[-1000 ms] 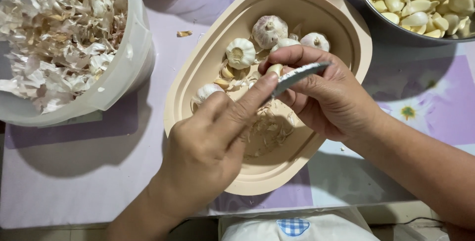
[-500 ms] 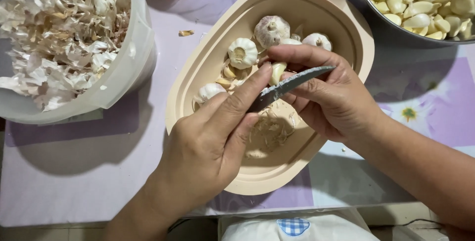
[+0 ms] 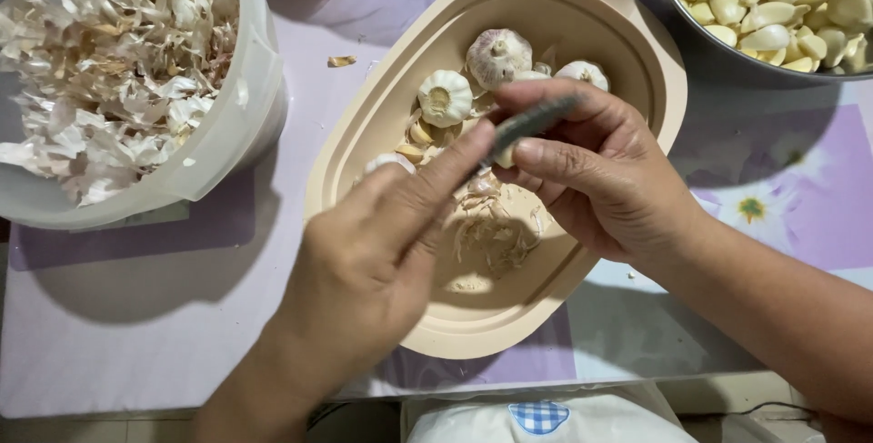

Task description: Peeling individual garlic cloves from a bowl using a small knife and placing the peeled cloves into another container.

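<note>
My left hand (image 3: 364, 261) grips a small knife (image 3: 532, 118), with the forefinger stretched along the blurred blade. My right hand (image 3: 600, 179) pinches a garlic clove (image 3: 503, 159) against that blade; fingers hide most of the clove. Both hands hover over a beige oval dish (image 3: 509, 334). In the dish lie whole garlic bulbs (image 3: 497, 54) at the far end, a few loose cloves (image 3: 418, 134) and a heap of thin peels (image 3: 496, 225) under the hands.
A white plastic tub (image 3: 245, 125) full of dry garlic skins stands at the left. A metal bowl (image 3: 709, 52) of peeled cloves sits at the top right. A lilac flowered cloth (image 3: 753, 209) covers the table. A white bag (image 3: 536, 416) lies at the near edge.
The knife blade has tilted upward and moved slightly left between the right-hand fingers. The clove that showed above the blade is now mostly covered.
</note>
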